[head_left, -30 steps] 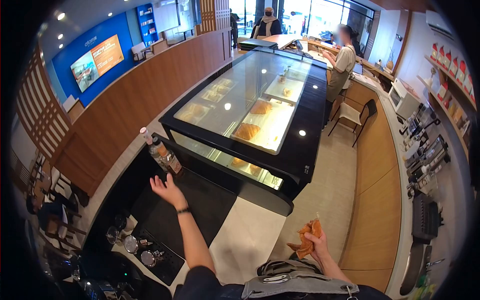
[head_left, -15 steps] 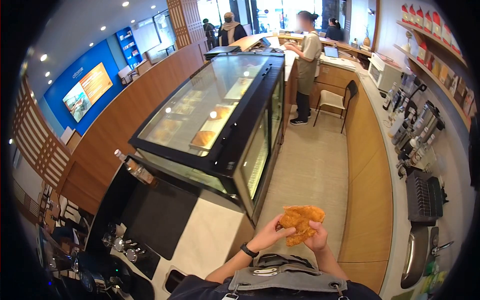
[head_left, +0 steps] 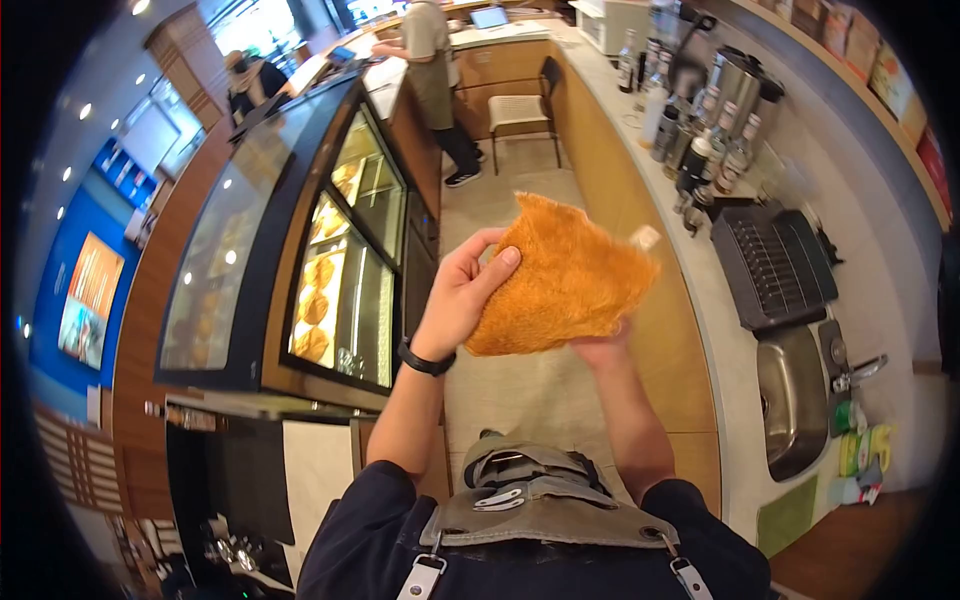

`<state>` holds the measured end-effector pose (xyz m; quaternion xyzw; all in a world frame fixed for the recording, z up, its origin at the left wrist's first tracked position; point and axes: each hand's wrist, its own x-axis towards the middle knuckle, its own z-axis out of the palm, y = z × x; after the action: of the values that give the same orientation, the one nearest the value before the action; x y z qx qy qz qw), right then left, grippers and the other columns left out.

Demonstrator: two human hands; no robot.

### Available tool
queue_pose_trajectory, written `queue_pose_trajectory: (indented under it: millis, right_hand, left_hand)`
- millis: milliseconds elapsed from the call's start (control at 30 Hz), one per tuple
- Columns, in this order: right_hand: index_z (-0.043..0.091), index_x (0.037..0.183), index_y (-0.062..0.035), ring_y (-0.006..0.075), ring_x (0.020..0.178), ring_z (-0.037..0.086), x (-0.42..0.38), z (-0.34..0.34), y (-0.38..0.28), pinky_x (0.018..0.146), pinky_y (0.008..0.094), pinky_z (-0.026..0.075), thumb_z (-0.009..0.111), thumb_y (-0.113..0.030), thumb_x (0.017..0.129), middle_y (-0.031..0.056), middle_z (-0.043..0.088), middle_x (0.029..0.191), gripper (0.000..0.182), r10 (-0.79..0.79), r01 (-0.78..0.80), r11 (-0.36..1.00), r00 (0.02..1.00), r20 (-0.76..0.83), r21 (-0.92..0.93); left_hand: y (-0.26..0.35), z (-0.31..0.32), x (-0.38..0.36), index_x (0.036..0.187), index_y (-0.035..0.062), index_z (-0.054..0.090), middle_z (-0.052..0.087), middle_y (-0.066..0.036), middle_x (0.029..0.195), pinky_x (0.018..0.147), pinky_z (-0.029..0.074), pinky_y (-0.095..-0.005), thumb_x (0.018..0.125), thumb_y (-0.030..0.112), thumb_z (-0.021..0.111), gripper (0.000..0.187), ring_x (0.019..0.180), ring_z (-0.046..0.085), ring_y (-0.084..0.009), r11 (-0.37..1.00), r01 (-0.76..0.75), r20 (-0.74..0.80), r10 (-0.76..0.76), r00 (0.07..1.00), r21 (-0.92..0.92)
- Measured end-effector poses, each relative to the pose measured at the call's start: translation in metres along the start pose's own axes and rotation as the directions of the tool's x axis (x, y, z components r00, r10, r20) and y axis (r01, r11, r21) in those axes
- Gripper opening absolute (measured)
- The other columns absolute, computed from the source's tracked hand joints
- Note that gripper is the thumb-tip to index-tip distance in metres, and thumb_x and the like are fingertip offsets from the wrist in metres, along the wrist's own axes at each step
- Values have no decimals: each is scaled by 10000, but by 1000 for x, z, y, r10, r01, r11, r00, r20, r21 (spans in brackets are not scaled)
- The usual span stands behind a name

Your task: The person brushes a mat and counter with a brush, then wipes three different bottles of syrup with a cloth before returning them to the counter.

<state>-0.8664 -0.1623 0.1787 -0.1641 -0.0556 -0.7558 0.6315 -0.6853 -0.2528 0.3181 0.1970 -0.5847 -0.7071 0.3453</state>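
An orange-brown cloth (head_left: 565, 280) with a fuzzy surface is spread out in front of my chest. My left hand (head_left: 468, 290) pinches its left edge, thumb on the near face and fingers behind. A black band sits on that wrist. My right hand (head_left: 605, 345) is mostly hidden behind the cloth's right side. Only a fingertip at the upper right corner and the base of the palm below show, and the hand seems to hold that side.
A glass display case (head_left: 330, 250) with pastries stands to the left. On the right counter are several bottles (head_left: 700, 155), a dark dish rack (head_left: 775, 265) and a sink (head_left: 795, 400). A co-worker in an apron (head_left: 430, 80) stands ahead near a chair (head_left: 520, 115).
The cloth has been raised and opened wider, from a bunched shape low by my waist. Both hands have moved up with it. My view has turned to the right and downward.
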Motion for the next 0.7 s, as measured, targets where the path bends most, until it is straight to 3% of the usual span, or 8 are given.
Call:
queue_pose_trajectory:
  millis: [100,167,233,367,433,533,667,700]
  right_hand:
    - [484,1491,-91,316,1349,554,18,-17,22,1104,523,482,518,-499,1054,135,571,1460,599,67,-62,997,993,-95,54]
    - [463,1518,-95,326,1369,540,14,-51,15,1143,521,453,504,-503,1053,138,539,1510,620,117,-107,962,993,-23,253]
    - [462,1522,-94,326,1373,539,3,-52,-8,1160,513,440,502,-459,1062,144,533,1520,588,77,-56,987,988,-134,149]
    - [351,1592,-107,291,1469,440,35,-73,-35,1230,471,361,505,-430,1084,138,421,1615,622,-99,99,995,995,11,35]
    - [277,1621,-109,273,1509,378,45,-76,-23,1249,462,319,487,-457,1089,129,354,1655,670,-347,251,625,937,25,-739]
    - [187,1651,-123,245,1546,313,81,-111,-38,1273,437,260,456,-487,1097,106,270,1699,715,-444,244,84,877,183,-966]
    - [257,1627,-134,268,1508,380,94,-120,-100,1249,479,317,475,-550,1070,115,356,1655,728,-415,53,547,884,-216,-836]
    - [328,1592,-128,294,1457,443,101,-120,-117,1215,514,366,480,-572,1056,124,425,1603,713,-370,231,872,889,-271,-432]
  left_hand:
    - [-4,-8,50,1285,-2,617,741,-47,959,675,526,-284,1022,188,687,332,740,664,-119,884,78,123,-150,981,461]
    - [4,2,71,1295,2,619,732,-97,1052,827,562,-311,985,147,713,355,944,719,-164,499,32,53,-155,987,866]
    - [-32,-9,80,1304,9,624,700,-156,1125,939,535,-374,926,125,744,413,1093,694,-280,372,-267,125,363,923,889]
    - [-73,21,86,1435,26,557,555,-229,1473,1228,285,-525,944,122,687,517,1460,442,-418,417,-471,250,482,840,777]
    - [-122,41,106,1548,19,433,381,-235,1631,1254,193,-579,974,149,646,626,1543,313,-413,414,-459,398,229,888,786]
    - [-148,44,150,1576,21,386,296,-233,1676,1259,145,-592,1019,235,612,638,1576,218,-425,617,-410,441,113,891,672]
    - [-115,16,223,1555,3,419,426,-218,1621,1230,305,-434,1005,147,641,610,1523,388,-337,808,-345,447,115,887,477]
    - [-106,7,239,1536,0,444,483,-212,1573,1214,332,-428,1002,148,650,590,1490,434,-332,828,-290,449,52,892,480]
